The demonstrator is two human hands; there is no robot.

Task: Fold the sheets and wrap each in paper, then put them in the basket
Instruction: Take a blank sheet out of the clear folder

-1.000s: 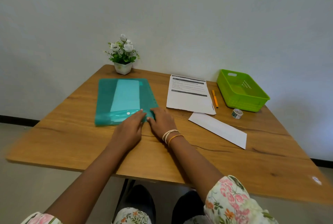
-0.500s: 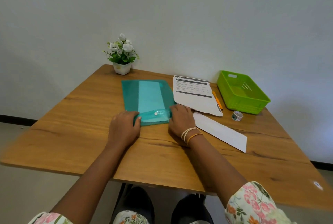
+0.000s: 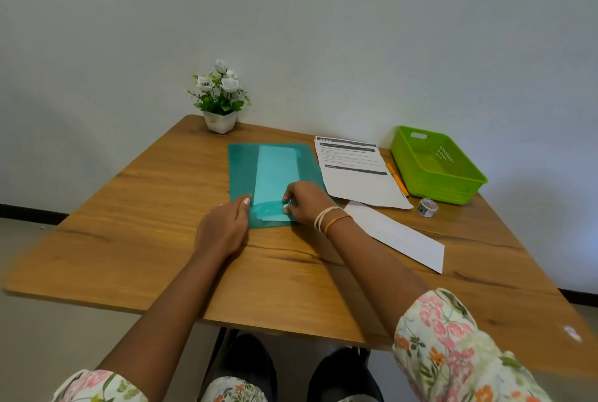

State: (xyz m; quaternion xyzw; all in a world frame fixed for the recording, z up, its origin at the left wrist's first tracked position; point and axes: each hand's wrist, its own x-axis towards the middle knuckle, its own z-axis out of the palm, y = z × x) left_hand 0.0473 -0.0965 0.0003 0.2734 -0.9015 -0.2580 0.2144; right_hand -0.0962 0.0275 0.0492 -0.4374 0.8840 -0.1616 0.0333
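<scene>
A teal see-through folder (image 3: pixel 242 168) lies lengthwise in the middle of the wooden table (image 3: pixel 129 240), with a pale sheet showing inside it. My left hand (image 3: pixel 223 230) rests flat on its near left corner, fingers straight. My right hand (image 3: pixel 307 204) pinches the folder's near flap (image 3: pixel 268 207) with curled fingers. Printed white sheets (image 3: pixel 356 175) lie just right of the folder. A long folded white paper (image 3: pixel 398 236) lies nearer, by my right wrist. The green basket (image 3: pixel 453 189) stands at the far right, and I see nothing in it.
An orange pen (image 3: pixel 396 178) lies between the printed sheets and the basket. A small tape roll (image 3: pixel 427 207) sits in front of the basket. A white pot of artificial flowers (image 3: pixel 220 104) stands at the back against the wall.
The folder has slid right and turned to lie lengthwise beside the printed sheets. My right hand has moved from its right corner onto the flap and now pinches it.
</scene>
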